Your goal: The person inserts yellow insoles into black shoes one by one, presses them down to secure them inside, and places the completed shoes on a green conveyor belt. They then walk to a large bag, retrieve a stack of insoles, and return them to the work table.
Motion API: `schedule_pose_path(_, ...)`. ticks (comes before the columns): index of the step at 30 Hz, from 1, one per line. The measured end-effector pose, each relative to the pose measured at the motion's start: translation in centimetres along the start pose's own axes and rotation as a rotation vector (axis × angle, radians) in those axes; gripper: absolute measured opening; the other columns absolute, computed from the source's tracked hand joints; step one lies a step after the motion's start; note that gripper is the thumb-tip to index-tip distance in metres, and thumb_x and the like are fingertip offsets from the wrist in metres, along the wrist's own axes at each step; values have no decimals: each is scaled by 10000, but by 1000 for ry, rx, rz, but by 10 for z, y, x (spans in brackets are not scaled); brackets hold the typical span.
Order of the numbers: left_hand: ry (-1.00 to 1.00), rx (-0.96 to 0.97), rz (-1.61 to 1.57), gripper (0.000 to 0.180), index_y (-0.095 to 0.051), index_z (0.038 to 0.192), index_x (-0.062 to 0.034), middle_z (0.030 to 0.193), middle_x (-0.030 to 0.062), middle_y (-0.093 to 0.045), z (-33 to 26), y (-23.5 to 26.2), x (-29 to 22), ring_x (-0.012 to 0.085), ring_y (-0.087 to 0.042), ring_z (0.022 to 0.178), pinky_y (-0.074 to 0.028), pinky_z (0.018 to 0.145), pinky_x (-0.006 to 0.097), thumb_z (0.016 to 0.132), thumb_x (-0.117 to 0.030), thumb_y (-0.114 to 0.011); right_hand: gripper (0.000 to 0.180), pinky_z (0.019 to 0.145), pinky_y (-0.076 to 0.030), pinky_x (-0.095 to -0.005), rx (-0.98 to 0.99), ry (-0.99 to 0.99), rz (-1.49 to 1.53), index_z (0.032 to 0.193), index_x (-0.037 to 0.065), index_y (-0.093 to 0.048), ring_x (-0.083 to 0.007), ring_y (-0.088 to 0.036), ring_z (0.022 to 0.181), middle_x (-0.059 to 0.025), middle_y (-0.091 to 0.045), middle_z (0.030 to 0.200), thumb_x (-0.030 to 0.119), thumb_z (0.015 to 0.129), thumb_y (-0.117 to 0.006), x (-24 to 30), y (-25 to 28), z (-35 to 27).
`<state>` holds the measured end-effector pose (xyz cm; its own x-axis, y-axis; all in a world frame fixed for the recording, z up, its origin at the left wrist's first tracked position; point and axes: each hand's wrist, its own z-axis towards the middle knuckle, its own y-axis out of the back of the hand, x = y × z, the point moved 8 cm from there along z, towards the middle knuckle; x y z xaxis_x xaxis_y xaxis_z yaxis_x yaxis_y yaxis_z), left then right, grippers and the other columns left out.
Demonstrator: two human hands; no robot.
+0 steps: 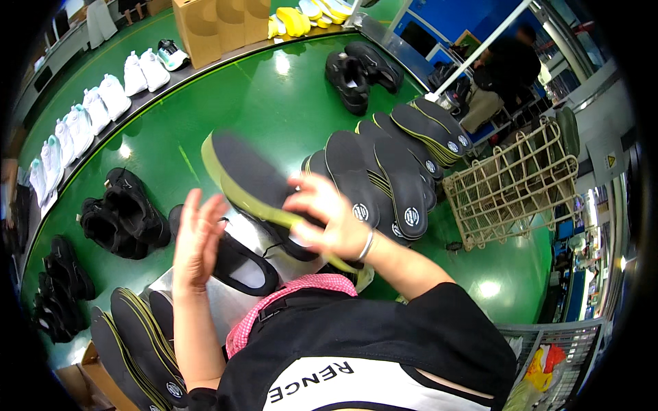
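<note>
My right hand (pixel 334 220) grips a black insole (pixel 248 168) with a yellow-green underside, lifted and tilted above the work surface; motion blurs its far end. My left hand (pixel 196 243) is raised with its fingers apart and nothing in them. Just right of that hand is a black shoe (pixel 241 266) with a pale inside, its opening toward me. Another black shoe, partly hidden by the insole and my right hand, sits beside it. Both rest on a shiny, pale grey surface (pixel 229 308) right in front of me.
Stacked black insoles (pixel 351 171) lie to the right, more insoles (pixel 140 342) at lower left. Black shoes (pixel 127 212) stand left and far ahead on the green floor. White shoes (pixel 96 109) line a curved belt. A cream wire rack (pixel 514 185) stands right; a person (pixel 507 68) sits beyond.
</note>
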<state>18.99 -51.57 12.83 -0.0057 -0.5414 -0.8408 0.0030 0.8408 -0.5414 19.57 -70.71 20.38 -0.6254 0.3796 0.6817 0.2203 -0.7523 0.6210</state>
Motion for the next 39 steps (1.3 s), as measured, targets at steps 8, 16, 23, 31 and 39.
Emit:
schedule_pose_path(8, 25, -337, -373, 290, -521, 1041, -41, 971, 45, -567, -15, 8, 32, 153, -546, 894, -441, 796, 287, 761, -19, -595, 290, 833, -402, -351, 111, -72, 80, 885, 38, -537, -319, -478, 949, -183, -411, 1065, 170, 645, -631, 26, -70, -7)
schedule_pose_path(16, -64, -322, -297, 362, -490, 1027, -59, 954, 16, -545, -31, 4, 25, 108, -512, 893, -412, 774, 251, 729, -133, -681, 271, 692, -458, -356, 97, 13, -171, 832, 47, -543, -335, -548, 822, -198, -494, 993, 240, 667, -639, 29, -84, -6)
schedule_pose_path(23, -202, -451, 1044, 612, -425, 1150, -28, 1041, 112, -518, -67, 52, -19, 219, -480, 984, -358, 880, 321, 690, -337, -686, 160, 615, -469, -314, 260, 29, -248, 772, 27, -599, -293, -578, 691, -166, -553, 901, 157, 682, -614, 19, -37, -6)
schedule_pose_path(31, 235, -429, 1229, 867, -73, 1323, -28, 731, 124, -567, -104, 90, 57, 294, -570, 640, -461, 675, 380, 703, -213, -650, 174, 486, -442, -329, 748, 305, -449, 599, 76, -540, -227, -526, 549, -73, -520, 734, 217, 688, -589, 44, -69, -34)
schedule_pose_path(39, -30, -550, 349, 414, -465, 1123, -18, 955, 115, -564, -72, 124, 7, 156, -553, 837, -432, 726, 264, 775, -196, -602, 178, 480, -445, -325, 912, 443, -662, 568, 65, -556, -212, -534, 556, -72, -494, 633, 194, 690, -540, 47, -111, -30)
